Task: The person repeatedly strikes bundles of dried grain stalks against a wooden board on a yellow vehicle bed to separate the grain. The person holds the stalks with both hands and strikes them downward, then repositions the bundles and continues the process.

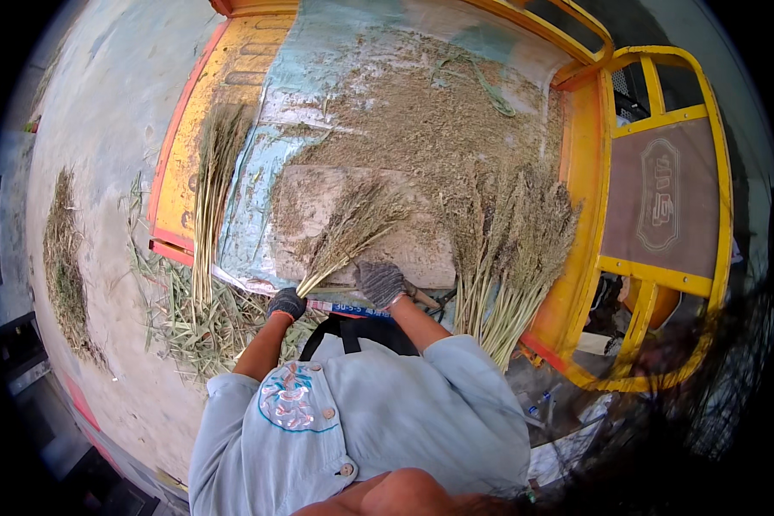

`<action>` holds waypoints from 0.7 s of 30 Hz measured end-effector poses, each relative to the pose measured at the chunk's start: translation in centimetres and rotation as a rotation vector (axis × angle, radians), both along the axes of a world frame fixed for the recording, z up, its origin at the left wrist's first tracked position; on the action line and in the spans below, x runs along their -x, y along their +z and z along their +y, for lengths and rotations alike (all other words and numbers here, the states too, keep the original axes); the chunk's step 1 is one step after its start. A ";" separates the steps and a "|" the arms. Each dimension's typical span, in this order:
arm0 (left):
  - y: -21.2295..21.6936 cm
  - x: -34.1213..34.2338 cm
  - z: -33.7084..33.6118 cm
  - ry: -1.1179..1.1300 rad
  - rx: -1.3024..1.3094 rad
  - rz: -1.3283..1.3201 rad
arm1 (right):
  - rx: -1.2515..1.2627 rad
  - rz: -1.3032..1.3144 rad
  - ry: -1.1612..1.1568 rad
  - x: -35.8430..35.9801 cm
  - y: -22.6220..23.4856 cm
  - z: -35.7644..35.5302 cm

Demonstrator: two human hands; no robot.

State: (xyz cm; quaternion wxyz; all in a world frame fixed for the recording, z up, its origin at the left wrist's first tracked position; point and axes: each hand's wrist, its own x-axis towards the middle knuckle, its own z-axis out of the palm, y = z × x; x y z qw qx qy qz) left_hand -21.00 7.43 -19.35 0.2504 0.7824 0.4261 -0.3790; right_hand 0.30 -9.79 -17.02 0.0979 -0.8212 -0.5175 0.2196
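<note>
My left hand [287,303], in a dark glove, is closed around the pale lower stems of a bundle of grain stalks [353,225]. Its bushy brown seed heads fan out up and to the right over a flat board [414,254]. Gloved in grey, my right hand [381,284] rests at the board's near edge, close to the stems, its back up. The fingers look curled under, and whatever they hold is hidden. Just beside that wrist a short wooden handle [425,298] shows; I cannot tell whether the hand touches it.
Loose seed and chaff [439,103] cover a pale blue sheet [297,73] in an orange-yellow cart bed [583,172]. Stalk bundles lie right [516,249] and left [211,198]. Another heap [67,267] and leafy scraps [206,331] lie on the ground. A yellow side gate [705,172] stands right.
</note>
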 end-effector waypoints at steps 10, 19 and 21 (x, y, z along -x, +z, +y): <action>0.8 1.3 -0.1 -0.014 -0.045 -0.114 | 0.318 -0.062 -0.229 -10.6 -5.0 -3.0; 4.2 1.3 1.1 0.160 -0.164 -0.040 | 0.152 -0.074 -0.666 -10.9 -1.3 -1.9; 2.4 -0.2 0.7 0.114 -0.200 -0.045 | 0.052 -0.016 -0.568 -7.5 0.8 -1.3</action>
